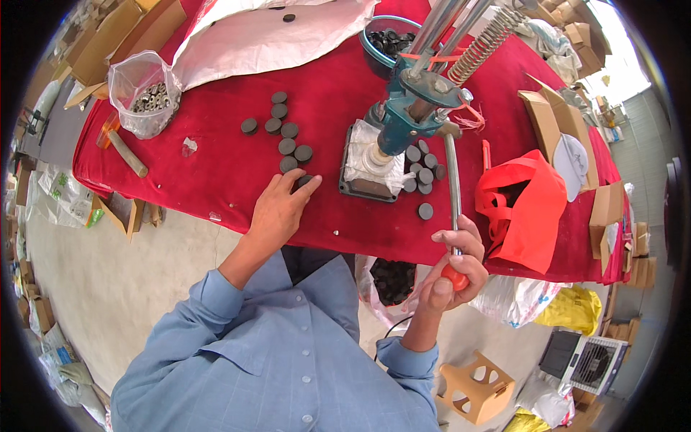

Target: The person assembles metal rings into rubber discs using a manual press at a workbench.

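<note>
My left hand (279,209) is at the near part of the red-covered table, its thumb and fingertips closed around a small black disc (305,180). Several similar black discs (286,146) lie in a loose line just beyond it. My right hand (461,266) is wrapped round the red ball knob (454,278) of a long metal lever (453,173). That lever runs up to a teal hand press (403,124) with a large spring (484,47). The press's pale ram sits low over a white-wrapped block on its dark base (367,191). Several more black discs (425,175) lie right of the base.
A bag of small metal parts (147,108) and a wooden-handled tool (128,153) stand left. A blue basin of black pieces (391,43) is behind the press. A red bag (529,216) lies right. Below the table edge is a sack of black pieces (392,282).
</note>
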Demonstrator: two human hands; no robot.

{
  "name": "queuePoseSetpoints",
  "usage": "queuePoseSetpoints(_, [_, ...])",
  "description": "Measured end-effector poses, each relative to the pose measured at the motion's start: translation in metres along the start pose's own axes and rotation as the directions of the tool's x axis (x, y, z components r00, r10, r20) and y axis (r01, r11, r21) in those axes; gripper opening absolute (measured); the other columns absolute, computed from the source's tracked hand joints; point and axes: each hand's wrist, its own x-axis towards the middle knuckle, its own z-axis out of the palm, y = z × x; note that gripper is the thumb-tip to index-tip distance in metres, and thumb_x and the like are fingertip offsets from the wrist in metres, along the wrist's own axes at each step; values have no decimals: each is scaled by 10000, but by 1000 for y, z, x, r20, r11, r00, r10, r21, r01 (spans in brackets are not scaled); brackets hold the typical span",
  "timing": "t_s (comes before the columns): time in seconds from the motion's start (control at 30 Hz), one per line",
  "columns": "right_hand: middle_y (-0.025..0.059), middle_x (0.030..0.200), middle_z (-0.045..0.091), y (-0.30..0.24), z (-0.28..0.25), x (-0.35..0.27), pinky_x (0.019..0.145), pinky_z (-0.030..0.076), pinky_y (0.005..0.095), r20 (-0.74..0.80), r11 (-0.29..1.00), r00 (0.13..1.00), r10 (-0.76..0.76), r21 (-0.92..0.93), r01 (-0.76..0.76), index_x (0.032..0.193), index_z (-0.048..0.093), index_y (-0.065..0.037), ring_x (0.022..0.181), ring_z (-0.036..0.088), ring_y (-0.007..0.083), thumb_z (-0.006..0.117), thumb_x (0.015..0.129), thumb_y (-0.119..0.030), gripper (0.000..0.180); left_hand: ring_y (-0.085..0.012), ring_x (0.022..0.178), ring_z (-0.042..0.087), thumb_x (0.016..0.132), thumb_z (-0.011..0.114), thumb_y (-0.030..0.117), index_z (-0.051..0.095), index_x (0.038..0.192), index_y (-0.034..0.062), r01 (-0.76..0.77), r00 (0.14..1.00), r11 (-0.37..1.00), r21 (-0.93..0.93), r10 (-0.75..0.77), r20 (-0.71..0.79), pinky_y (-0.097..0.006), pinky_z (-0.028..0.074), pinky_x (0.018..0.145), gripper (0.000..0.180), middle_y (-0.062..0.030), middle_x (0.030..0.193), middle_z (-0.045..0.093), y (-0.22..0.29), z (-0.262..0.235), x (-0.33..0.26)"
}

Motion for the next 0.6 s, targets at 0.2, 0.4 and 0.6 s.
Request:
queuePoseSetpoints(0.2, [225, 994, 694, -17, -12, 59, 971, 543, 558, 129, 997, 990, -60, -39, 65, 1105, 578, -42, 961, 696, 387, 685, 1009, -486, 466, -315, 875, 694, 878, 808, 80, 697, 1293, 40, 4, 988, 949, -315, -53, -148, -422, 574, 740, 432, -155, 1112, 690, 12, 6, 20])
queuePoseSetpoints(0.4, [184, 903, 692, -20, 5, 136, 809, 583, 438, 94, 996, 995, 27, 85, -35, 1143, 591, 7, 910, 711, 346, 687, 1005, -374, 416, -201, 740, 659, 828, 901, 136, 603, 1375, 46, 70, 977, 858, -509, -161, -138, -340, 565, 687, 629, -124, 1082, 746, 40, 29, 82])
queuePoseSetpoints(0.6, [163, 892, 682, -16, 10, 160, 683, 520, 325, 93, 980, 991, 99, 163, -113, 1115, 615, 26, 844, 721, 288, 654, 990, -285, 338, -334, 834, 710, 811, 898, 143, 564, 1366, 32, 97, 981, 800, -592, -177, -79, -434, 583, 735, 658, -178, 1050, 726, 46, 47, 93])
